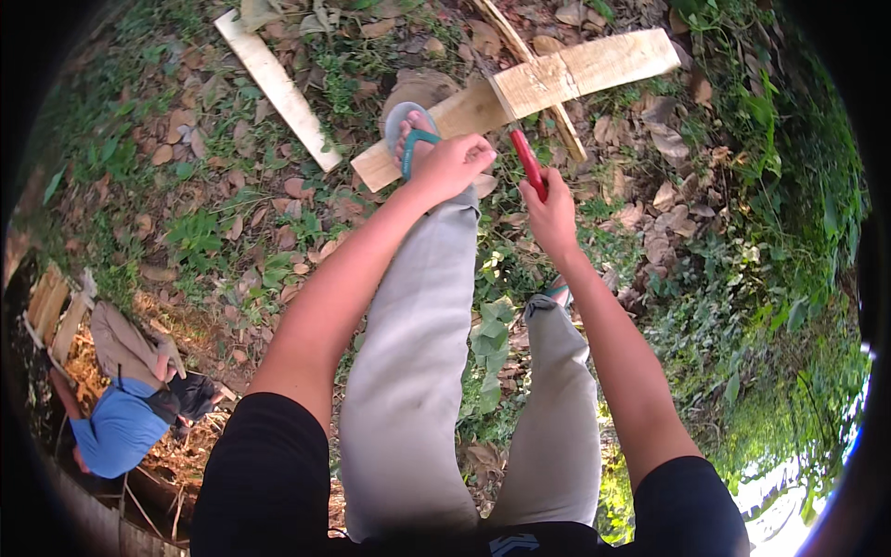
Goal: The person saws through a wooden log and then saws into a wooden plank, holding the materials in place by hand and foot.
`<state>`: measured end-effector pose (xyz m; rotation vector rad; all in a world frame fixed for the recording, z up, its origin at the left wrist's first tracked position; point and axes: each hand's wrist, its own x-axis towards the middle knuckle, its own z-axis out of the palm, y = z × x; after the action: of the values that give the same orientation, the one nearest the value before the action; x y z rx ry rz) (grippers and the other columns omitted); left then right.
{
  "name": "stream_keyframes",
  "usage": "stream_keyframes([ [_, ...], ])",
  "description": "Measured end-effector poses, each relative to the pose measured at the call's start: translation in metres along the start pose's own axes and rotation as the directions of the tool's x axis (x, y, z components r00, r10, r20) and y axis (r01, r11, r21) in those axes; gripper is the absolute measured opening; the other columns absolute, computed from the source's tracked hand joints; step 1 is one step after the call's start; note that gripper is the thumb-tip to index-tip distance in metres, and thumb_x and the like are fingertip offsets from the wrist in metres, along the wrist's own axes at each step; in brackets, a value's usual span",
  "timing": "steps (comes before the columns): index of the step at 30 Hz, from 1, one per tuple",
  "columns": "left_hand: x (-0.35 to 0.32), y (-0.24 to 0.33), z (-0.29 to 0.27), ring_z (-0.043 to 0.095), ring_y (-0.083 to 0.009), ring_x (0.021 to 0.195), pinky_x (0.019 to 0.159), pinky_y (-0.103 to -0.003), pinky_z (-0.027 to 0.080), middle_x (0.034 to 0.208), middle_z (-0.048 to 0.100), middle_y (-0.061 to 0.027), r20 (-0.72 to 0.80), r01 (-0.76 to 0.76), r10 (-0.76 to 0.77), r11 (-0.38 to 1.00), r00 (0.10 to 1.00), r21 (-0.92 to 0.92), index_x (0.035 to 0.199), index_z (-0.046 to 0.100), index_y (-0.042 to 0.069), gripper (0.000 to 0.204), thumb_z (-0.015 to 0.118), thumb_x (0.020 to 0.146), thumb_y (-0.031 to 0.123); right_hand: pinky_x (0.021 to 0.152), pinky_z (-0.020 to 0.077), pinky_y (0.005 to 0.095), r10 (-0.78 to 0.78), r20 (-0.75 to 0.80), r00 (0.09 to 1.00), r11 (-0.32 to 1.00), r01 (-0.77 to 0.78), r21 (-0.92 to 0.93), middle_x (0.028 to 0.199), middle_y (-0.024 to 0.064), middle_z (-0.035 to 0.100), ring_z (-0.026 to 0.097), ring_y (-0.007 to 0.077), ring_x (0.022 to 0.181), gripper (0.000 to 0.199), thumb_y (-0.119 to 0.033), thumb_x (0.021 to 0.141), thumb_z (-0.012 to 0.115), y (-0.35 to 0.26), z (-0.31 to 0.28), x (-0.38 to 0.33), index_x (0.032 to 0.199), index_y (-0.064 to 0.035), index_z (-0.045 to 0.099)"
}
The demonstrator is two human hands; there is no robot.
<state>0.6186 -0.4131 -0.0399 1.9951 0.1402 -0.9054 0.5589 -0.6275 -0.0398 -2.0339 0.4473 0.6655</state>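
Note:
My right hand grips the red handle of a hand tool whose far end meets a pale wooden plank. That plank lies across a second plank on the ground. My left foot in a teal flip-flop presses on the lower plank. My left hand rests in a loose fist on my raised left knee, holding nothing I can see. Grey trousers cover both legs.
A third loose plank lies at the upper left among dry leaves and weeds. Another person in a blue shirt crouches at the lower left beside a wooden crate. Thick green plants fill the right side.

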Motion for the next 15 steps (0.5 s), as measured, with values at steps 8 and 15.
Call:
stream_keyframes([
  [8, -0.031, -0.103, -0.112, 0.073, -0.0321, 0.094, 0.086, -0.042, 0.055, 0.099, 0.075, -0.0150, -0.339, 0.252, -0.224, 0.967, 0.914, 0.040, 0.109, 0.068, 0.007, 0.028, 0.070, 0.091, 0.028, 0.074, 0.0541, 0.0391, 0.019, 0.172, 0.985, 1.000, -0.021, 0.014, 0.087, 0.0151, 0.071, 0.070, 0.0253, 0.078, 0.029, -0.022, 0.091, 0.073, -0.018, -0.009, 0.016, 0.105, 0.0001, 0.061],
  [15, -0.050, -0.234, -0.198, 0.070, -0.0332, 0.104, 0.092, -0.043, 0.053, 0.112, 0.073, -0.0175, -0.583, 0.503, -0.433, 0.863, 0.687, -0.048, 0.132, 0.053, 0.001, 0.054, 0.071, 0.091, 0.033, 0.071, 0.0505, 0.0335, 0.072, 0.284, 0.956, 0.997, -0.071, -0.017, 0.087, 0.0071, 0.067, 0.063, 0.0152, 0.078, 0.024, -0.021, 0.094, 0.072, -0.007, -0.021, 0.033, 0.101, -0.0018, 0.060],
])
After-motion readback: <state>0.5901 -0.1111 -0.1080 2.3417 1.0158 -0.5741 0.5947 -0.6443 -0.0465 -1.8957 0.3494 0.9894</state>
